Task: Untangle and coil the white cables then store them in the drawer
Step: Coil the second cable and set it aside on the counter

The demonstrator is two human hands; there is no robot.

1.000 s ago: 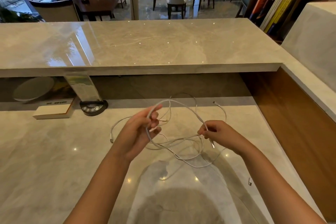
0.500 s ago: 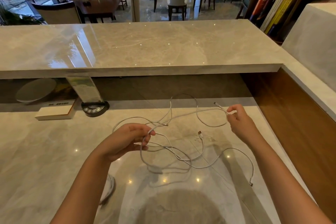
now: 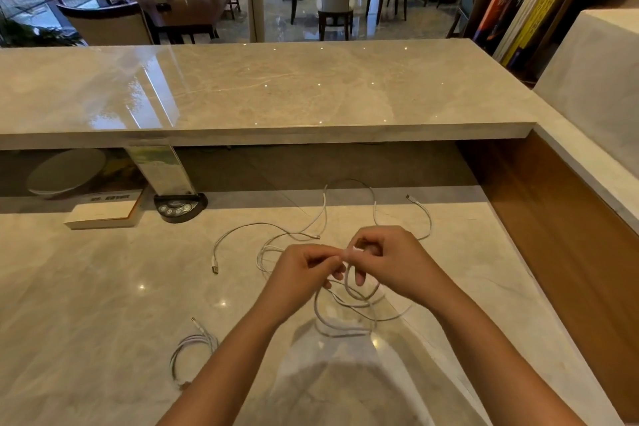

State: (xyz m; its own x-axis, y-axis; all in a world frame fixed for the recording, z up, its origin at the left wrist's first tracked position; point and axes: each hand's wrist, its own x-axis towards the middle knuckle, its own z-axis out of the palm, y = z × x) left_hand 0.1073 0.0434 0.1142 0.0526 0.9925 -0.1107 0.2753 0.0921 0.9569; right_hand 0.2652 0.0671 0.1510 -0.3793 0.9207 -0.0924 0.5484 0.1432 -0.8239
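Both hands, left hand [image 3: 304, 266] and right hand [image 3: 387, 259], pinch the tangled white cables [image 3: 345, 315]; one coiled cable [image 3: 190, 349] lies nearer left, storing remains.

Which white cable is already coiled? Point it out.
The small coiled cable lying on the counter left of the left forearm. The other cables sprawl loose or hang between both hands.

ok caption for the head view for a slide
Both hands, left hand and right hand, pinch tangled white cables above a marble counter; one coiled cable lies aside.
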